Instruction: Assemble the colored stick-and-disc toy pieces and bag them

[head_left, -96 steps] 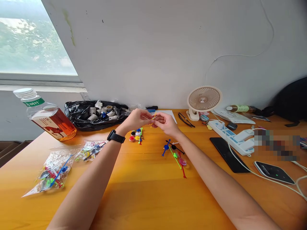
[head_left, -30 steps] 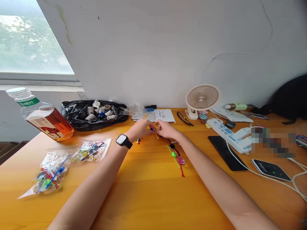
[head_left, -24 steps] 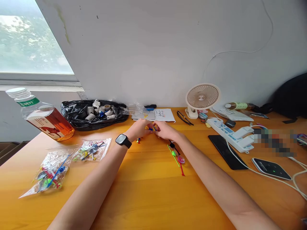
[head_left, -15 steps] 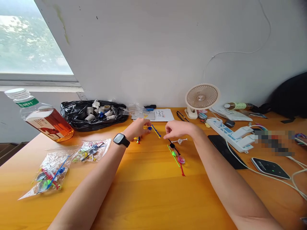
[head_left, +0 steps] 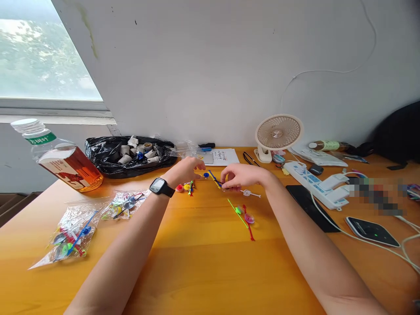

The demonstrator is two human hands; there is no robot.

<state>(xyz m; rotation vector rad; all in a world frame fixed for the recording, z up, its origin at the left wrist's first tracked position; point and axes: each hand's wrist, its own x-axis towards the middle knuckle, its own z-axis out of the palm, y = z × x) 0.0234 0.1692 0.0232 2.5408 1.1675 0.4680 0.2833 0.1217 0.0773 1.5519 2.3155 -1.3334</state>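
Observation:
My right hand (head_left: 241, 176) pinches a small black plastic stick piece (head_left: 224, 188), mostly covered by the fingers. Its fingertips are beside a blue-and-yellow stick piece (head_left: 214, 180) with a round blue part (head_left: 206, 175) near it. My left hand (head_left: 189, 169), a black watch (head_left: 162, 186) on its wrist, hovers to the left with fingers apart and nothing visible between them. Below it lie a red round piece (head_left: 179, 188), a yellow one (head_left: 187, 187) and coloured sticks (head_left: 192, 189). A white stick piece (head_left: 247, 193), a green one (head_left: 238, 211) and a red one with a pink suction cup (head_left: 250, 218) lie nearer me.
Two clear bags of similar pieces (head_left: 74, 236) (head_left: 124, 204) lie left, near a large drink bottle (head_left: 70, 168). Behind are a black plastic bag (head_left: 98, 153), a paper sheet (head_left: 226, 156) and a fan (head_left: 278, 132). A power strip (head_left: 315, 186) with cables lies right.
The black stick piece has left its spot by the green one and is in my right hand, which moved left. My left hand's fingers have parted and lifted off the blue round part.

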